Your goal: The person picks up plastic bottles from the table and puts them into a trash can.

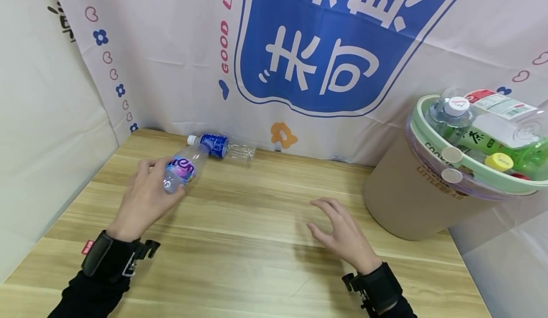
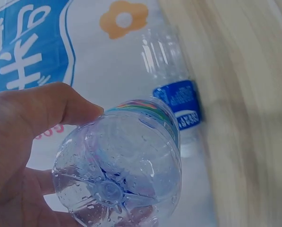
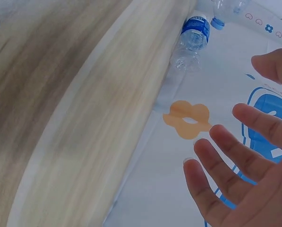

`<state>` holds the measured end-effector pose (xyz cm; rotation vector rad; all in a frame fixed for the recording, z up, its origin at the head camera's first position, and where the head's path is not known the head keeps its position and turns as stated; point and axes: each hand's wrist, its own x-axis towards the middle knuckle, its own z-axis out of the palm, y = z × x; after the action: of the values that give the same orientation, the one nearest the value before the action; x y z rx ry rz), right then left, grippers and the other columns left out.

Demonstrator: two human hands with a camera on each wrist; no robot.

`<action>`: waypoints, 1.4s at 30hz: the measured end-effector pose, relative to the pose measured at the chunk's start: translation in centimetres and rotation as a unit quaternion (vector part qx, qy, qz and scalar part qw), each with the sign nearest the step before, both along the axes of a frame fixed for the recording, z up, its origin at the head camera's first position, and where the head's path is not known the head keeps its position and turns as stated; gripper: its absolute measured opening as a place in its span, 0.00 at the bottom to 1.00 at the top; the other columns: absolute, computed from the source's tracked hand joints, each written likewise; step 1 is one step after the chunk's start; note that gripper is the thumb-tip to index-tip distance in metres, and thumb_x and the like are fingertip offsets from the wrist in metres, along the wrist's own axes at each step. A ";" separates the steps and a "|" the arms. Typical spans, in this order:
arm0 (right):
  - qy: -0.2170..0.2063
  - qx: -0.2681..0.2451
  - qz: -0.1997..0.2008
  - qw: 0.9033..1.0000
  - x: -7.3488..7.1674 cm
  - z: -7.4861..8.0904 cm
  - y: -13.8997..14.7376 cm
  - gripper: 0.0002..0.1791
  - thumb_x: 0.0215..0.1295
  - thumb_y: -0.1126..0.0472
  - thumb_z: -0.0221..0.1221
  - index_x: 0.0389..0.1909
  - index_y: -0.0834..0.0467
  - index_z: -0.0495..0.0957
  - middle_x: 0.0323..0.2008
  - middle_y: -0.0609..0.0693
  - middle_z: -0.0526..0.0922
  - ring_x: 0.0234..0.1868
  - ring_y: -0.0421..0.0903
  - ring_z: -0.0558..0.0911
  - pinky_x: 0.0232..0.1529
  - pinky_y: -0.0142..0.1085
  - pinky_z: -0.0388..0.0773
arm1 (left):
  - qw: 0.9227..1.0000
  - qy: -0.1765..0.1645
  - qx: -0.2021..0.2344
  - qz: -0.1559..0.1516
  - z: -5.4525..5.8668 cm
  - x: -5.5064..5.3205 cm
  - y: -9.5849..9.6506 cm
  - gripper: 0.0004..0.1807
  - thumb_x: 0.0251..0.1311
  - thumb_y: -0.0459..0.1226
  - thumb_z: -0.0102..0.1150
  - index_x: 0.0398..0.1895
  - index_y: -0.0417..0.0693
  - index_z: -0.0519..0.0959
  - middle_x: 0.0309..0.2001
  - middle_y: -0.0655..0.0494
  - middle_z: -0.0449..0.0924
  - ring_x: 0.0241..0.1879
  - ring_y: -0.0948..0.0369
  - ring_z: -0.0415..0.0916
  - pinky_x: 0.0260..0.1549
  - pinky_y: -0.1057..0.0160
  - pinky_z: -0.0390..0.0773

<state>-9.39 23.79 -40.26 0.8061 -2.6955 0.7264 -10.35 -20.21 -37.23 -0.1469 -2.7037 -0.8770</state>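
My left hand (image 1: 147,194) grips a clear plastic bottle (image 1: 185,165) with a pink and purple label near its base, tilted with its neck pointing away. In the left wrist view the bottle's ribbed bottom (image 2: 112,189) faces the camera, with droplets inside and my thumb along its side. Behind it a second clear bottle (image 1: 216,145) with a blue label and white cap lies on its side at the table's back edge. My right hand (image 1: 344,234) hovers over the table, fingers spread and loosely bent, holding nothing; the right wrist view shows its fingers (image 3: 244,156) apart.
A brown bin (image 1: 411,194) with a pale green rim stands on the right of the wooden table (image 1: 239,242), filled with several plastic bottles (image 1: 501,118). A printed white cloth (image 1: 184,84) hangs along the back, and a white wall (image 1: 47,118) borders the left side.
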 end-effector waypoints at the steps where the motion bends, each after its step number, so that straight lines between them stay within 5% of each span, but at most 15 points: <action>1: 0.003 -0.001 0.001 1.000 -0.1 0.0 0.0 0.29 0.63 0.56 0.71 0.64 0.59 0.76 0.60 0.54 0.76 0.60 0.52 0.75 0.58 0.50 0.77 | 1.000 0.003 0.000 -0.003 0.1 0.0 0.2 0.40 0.56 0.35 0.70 0.69 0.30 0.64 0.53 0.26 0.61 0.40 0.35 0.68 0.26 0.39 0.79; 13: 0.006 -0.008 -0.013 1.000 -0.4 0.9 0.6 0.30 0.65 0.56 0.70 0.65 0.60 0.74 0.60 0.56 0.75 0.60 0.53 0.75 0.59 0.50 0.76 | 0.999 0.026 -0.001 -0.045 1.4 -0.6 3.0 0.38 0.54 0.35 0.71 0.69 0.36 0.68 0.58 0.28 0.64 0.42 0.36 0.71 0.33 0.40 0.77; 18: 0.013 -0.011 -0.014 1.000 -0.4 1.0 0.8 0.30 0.65 0.56 0.70 0.65 0.60 0.74 0.60 0.56 0.76 0.60 0.55 0.76 0.58 0.52 0.76 | 0.996 0.058 -0.007 -0.067 1.4 -0.7 4.6 0.36 0.53 0.34 0.71 0.67 0.37 0.70 0.56 0.31 0.66 0.42 0.39 0.72 0.38 0.41 0.76; 32: 0.029 -0.017 -0.009 0.999 -0.5 1.4 0.8 0.30 0.64 0.57 0.70 0.64 0.62 0.75 0.59 0.57 0.76 0.60 0.55 0.76 0.57 0.53 0.76 | 0.992 0.056 -0.002 -0.113 1.4 -0.8 7.4 0.38 0.52 0.33 0.72 0.68 0.39 0.70 0.59 0.35 0.65 0.50 0.39 0.71 0.41 0.41 0.80; 42: 0.054 -0.029 -0.006 0.998 -0.9 1.7 0.9 0.32 0.61 0.59 0.72 0.65 0.62 0.74 0.59 0.58 0.76 0.59 0.56 0.76 0.57 0.53 0.76 | 0.984 0.085 0.000 -0.158 1.9 -0.4 9.4 0.38 0.48 0.34 0.75 0.65 0.40 0.73 0.58 0.39 0.67 0.51 0.44 0.73 0.46 0.46 0.80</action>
<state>-10.28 24.70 -38.56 0.7905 -2.5682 0.7334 -10.73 -10.83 -35.36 -0.6357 -2.5594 -0.9033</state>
